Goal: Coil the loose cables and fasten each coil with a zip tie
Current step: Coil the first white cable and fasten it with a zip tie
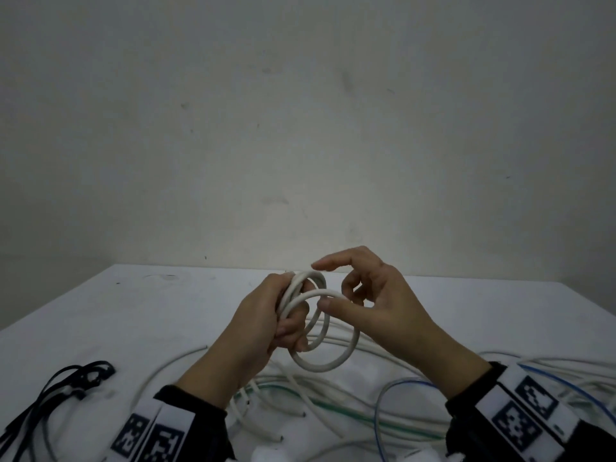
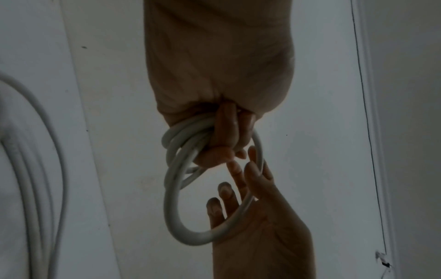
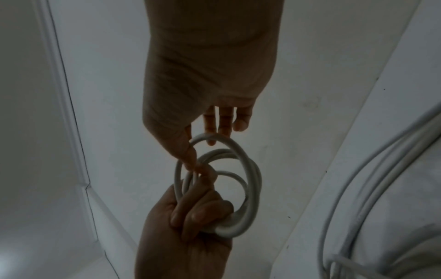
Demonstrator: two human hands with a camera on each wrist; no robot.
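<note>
Left hand point(image 1: 263, 323) clamps the white cable coil point(image 1: 318, 323) above the table's point(image 1: 100, 315) middle, right hand point(image 1: 370, 298) pinches the newest loop; no tie on, loose cables point(image 1: 333, 411) and black zip ties point(image 1: 66, 381) wait near the front edge

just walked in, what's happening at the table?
A person is coiling a white cable above the table. The left hand grips the bundled loops; the right hand pinches the outermost loop between thumb and fingers, index finger extended, as if laying on another turn. No tie on the coil shows. Black zip ties lie untouched at the near left, and more loose cables, white, green and blue, sprawl on the table below the hands.
</note>
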